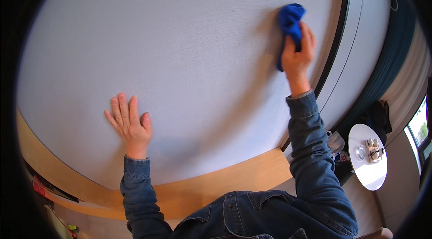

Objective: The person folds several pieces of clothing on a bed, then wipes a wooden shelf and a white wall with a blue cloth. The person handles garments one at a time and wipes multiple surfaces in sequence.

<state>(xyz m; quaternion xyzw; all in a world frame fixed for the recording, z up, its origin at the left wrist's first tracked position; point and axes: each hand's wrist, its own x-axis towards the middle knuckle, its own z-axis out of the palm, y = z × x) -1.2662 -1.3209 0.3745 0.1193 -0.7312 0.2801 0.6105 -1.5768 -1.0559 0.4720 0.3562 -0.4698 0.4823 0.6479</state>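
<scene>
A blue cloth [291,19] is bunched in my right hand [298,53], which presses it against the pale textured wall panel [202,53] near the panel's right edge. Part of the cloth hangs down behind the fingers, and the palm side of the hand is hidden. Lower and to the left, my left hand [131,127] lies flat on the same panel. Its fingers are spread and it holds nothing. Both forearms are in denim sleeves.
A light wooden ledge [219,188] runs along the panel's foot. A dark vertical strip [332,57] borders the panel on the right. Beyond it are a dark teal curtain [381,67], a window [422,124] and a round white table [374,178] bearing a small tray [374,149].
</scene>
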